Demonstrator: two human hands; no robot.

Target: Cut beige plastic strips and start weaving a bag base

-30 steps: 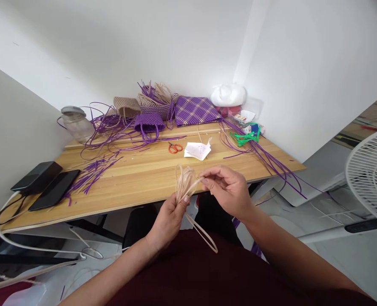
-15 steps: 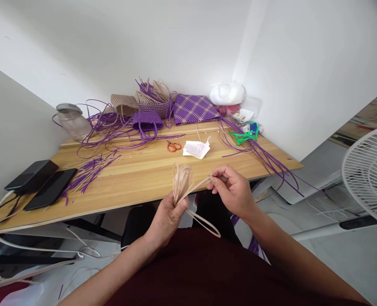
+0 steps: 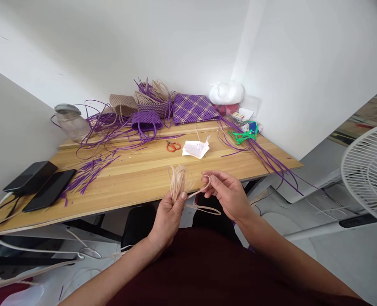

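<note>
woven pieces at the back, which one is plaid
The wide piece behind the paper: tan lines cross its purple weave; the small bag is plain purple, the tan piece plain, the basket ribbed.

In my left hand [image 3: 167, 214]: one bundle of looped beige strands [image 3: 178, 182], gripped upright. In my right hand [image 3: 229, 194]: one beige strand [image 3: 199, 192], curled at the fingertips. On the bench [image 3: 137, 174]: orange-handled scissors [image 3: 173, 145]; creased white paper [image 3: 195, 148]; small purple basket [image 3: 146, 119], handled; purple-and-beige woven piece [image 3: 193, 109]; lidded jar [image 3: 72, 124], back left; black phone [image 3: 49, 190], front left; green strips [image 3: 244, 137], right.
</note>
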